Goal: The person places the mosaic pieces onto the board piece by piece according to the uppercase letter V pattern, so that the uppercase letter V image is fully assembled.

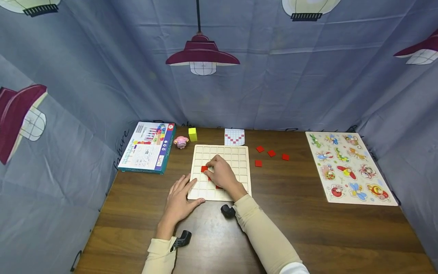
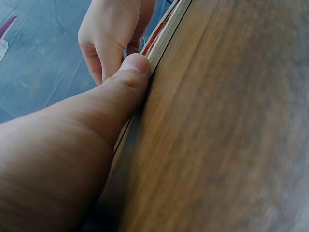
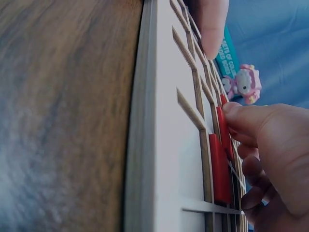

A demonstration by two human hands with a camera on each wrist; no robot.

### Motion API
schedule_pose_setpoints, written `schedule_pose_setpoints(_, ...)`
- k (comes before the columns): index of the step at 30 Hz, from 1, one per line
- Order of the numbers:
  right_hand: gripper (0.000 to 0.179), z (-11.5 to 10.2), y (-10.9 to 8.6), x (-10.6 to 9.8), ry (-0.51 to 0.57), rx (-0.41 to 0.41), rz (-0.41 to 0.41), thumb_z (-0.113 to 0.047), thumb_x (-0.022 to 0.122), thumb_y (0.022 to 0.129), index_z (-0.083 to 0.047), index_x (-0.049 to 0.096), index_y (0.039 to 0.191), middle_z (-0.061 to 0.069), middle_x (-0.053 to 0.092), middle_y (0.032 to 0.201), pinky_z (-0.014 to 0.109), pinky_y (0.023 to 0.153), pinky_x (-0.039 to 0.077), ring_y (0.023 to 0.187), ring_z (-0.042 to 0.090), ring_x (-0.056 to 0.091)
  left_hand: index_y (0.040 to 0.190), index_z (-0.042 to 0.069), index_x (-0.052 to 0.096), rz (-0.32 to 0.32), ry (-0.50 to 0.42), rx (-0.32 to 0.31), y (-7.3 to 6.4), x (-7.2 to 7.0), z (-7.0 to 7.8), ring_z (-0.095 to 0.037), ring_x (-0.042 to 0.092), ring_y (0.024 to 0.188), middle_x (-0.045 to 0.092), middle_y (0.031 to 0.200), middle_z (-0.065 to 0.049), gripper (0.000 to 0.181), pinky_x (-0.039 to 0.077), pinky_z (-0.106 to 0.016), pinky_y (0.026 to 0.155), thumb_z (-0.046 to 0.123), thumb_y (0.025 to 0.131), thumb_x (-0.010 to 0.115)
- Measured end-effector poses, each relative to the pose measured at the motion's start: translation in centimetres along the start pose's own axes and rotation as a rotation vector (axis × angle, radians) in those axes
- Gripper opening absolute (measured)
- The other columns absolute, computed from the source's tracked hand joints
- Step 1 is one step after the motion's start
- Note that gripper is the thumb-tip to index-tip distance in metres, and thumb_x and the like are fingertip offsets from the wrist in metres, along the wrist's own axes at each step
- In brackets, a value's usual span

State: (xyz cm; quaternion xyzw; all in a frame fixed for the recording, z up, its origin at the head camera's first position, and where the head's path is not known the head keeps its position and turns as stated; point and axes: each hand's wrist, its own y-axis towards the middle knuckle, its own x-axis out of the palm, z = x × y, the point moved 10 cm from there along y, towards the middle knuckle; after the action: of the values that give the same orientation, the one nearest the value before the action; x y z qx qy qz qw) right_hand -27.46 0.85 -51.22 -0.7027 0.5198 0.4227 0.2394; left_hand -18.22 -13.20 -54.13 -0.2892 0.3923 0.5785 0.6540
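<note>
A pale square grid board [image 1: 241, 173] lies on the table, with red square tiles set in its cells. My right hand [image 1: 222, 176] is over its left half, thumb and index finger pinching the edge of a red tile [image 1: 204, 169] at a cell. Two more red tiles run down diagonally from there, partly covered by that hand; one red tile [image 3: 219, 169] shows large in the right wrist view. My left hand [image 1: 178, 201] rests spread at the board's lower left corner, fingers on the left edge and thumb [image 2: 135, 65] along the near edge.
Several loose red tiles [image 1: 258, 163] lie right of the board. Behind it are a card [image 1: 234, 137] with a red V pattern, a yellow-green cube [image 1: 192, 134] and a pink figurine [image 1: 181, 142]. A box [image 1: 147, 146] lies left, an insect picture board [image 1: 345, 167] far right.
</note>
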Motion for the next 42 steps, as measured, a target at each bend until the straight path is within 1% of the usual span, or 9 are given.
schedule_pose_setpoints(9, 0.030, 0.0, -0.1, 0.0, 0.040, 0.015, -0.001, -0.027, 0.076, 0.093, -0.006, 0.078, 0.115, 0.004, 0.063, 0.107, 0.033, 0.085, 0.056, 0.093, 0.018, 0.063, 0.150, 0.024, 0.053, -0.030, 0.011, -0.014, -0.1, 0.3, -0.2, -0.030, 0.029, 0.155, 0.038, 0.165, -0.005, 0.081, 0.025, -0.058, 0.125, 0.061, 0.082, 0.076)
schedule_pose_setpoints(16, 0.029, 0.6, -0.3, -0.3, 0.055, 0.067, 0.003, -0.025, 0.078, 0.091, -0.007, 0.078, 0.114, 0.002, 0.062, 0.105, 0.033, 0.085, 0.055, 0.092, 0.018, 0.063, 0.149, 0.022, 0.054, -0.018, -0.004, 0.019, 0.0, 0.2, 0.5, -0.033, 0.031, 0.154, 0.039, 0.164, -0.008, 0.078, 0.026, -0.060, 0.124, 0.059, 0.084, 0.076)
schedule_pose_setpoints(23, 0.035, 1.3, -0.7, -1.2, 0.095, 0.029, 0.024, -0.028, 0.080, 0.089, -0.008, 0.077, 0.118, 0.005, 0.064, 0.112, 0.037, 0.090, 0.055, 0.100, 0.021, 0.064, 0.150, 0.023, 0.053, -0.026, -0.007, -0.004, -0.1, 0.3, 0.3, -0.031, 0.029, 0.155, 0.038, 0.165, -0.006, 0.080, 0.024, -0.060, 0.125, 0.059, 0.083, 0.076)
schedule_pose_setpoints(28, 0.041, 5.3, -2.8, -4.6, 0.190, 0.084, 0.102, -0.026, 0.084, 0.086, -0.009, 0.075, 0.122, 0.006, 0.063, 0.118, 0.031, 0.079, 0.051, 0.090, 0.018, 0.058, 0.150, 0.022, 0.053, -0.011, -0.021, 0.008, 0.0, 0.1, 0.5, -0.032, 0.029, 0.155, 0.039, 0.164, -0.007, 0.080, 0.023, -0.059, 0.125, 0.059, 0.083, 0.077)
schedule_pose_setpoints(32, 0.047, 10.0, -4.9, -7.9, 0.190, 0.139, 0.142, -0.023, 0.084, 0.086, -0.008, 0.071, 0.128, 0.011, 0.061, 0.119, 0.031, 0.074, 0.047, 0.088, 0.021, 0.055, 0.150, 0.022, 0.053, -0.005, -0.021, 0.008, 0.0, 0.0, 0.4, -0.032, 0.028, 0.155, 0.038, 0.164, -0.007, 0.081, 0.022, -0.058, 0.126, 0.059, 0.083, 0.076)
schedule_pose_setpoints(35, 0.054, 13.7, -6.2, -9.4, 0.148, 0.203, 0.145, -0.026, 0.083, 0.087, -0.009, 0.066, 0.135, 0.013, 0.059, 0.123, 0.040, 0.083, 0.050, 0.099, 0.028, 0.056, 0.151, 0.024, 0.051, -0.011, -0.016, -0.002, -0.1, 0.0, 0.1, -0.031, 0.027, 0.156, 0.037, 0.165, -0.006, 0.080, 0.022, -0.059, 0.125, 0.060, 0.084, 0.075)
schedule_pose_setpoints(37, 0.057, 15.7, -6.9, -9.8, 0.132, 0.243, 0.122, -0.027, 0.081, 0.088, -0.010, 0.063, 0.139, 0.015, 0.057, 0.127, 0.050, 0.095, 0.050, 0.111, 0.034, 0.056, 0.152, 0.026, 0.050, -0.015, -0.022, -0.006, -0.2, 0.0, -0.1, -0.031, 0.026, 0.156, 0.036, 0.165, -0.006, 0.080, 0.022, -0.059, 0.125, 0.060, 0.084, 0.075)
schedule_pose_setpoints(40, 0.059, 17.5, -7.4, -9.7, 0.106, 0.265, 0.075, -0.030, 0.079, 0.091, -0.010, 0.059, 0.143, 0.020, 0.055, 0.133, 0.059, 0.107, 0.045, 0.124, 0.041, 0.052, 0.153, 0.027, 0.049, -0.017, -0.028, 0.001, -0.2, 0.0, -0.1, -0.031, 0.025, 0.156, 0.035, 0.166, -0.006, 0.079, 0.022, -0.060, 0.125, 0.060, 0.085, 0.074)
schedule_pose_setpoints(42, 0.060, 18.2, -7.6, -9.5, 0.098, 0.270, 0.058, -0.030, 0.077, 0.092, -0.009, 0.058, 0.144, 0.022, 0.054, 0.134, 0.061, 0.109, 0.043, 0.126, 0.043, 0.051, 0.153, 0.028, 0.048, -0.022, -0.029, 0.010, -0.1, 0.0, -0.1, -0.032, 0.025, 0.156, 0.034, 0.166, -0.006, 0.081, 0.021, -0.059, 0.125, 0.061, 0.084, 0.074)
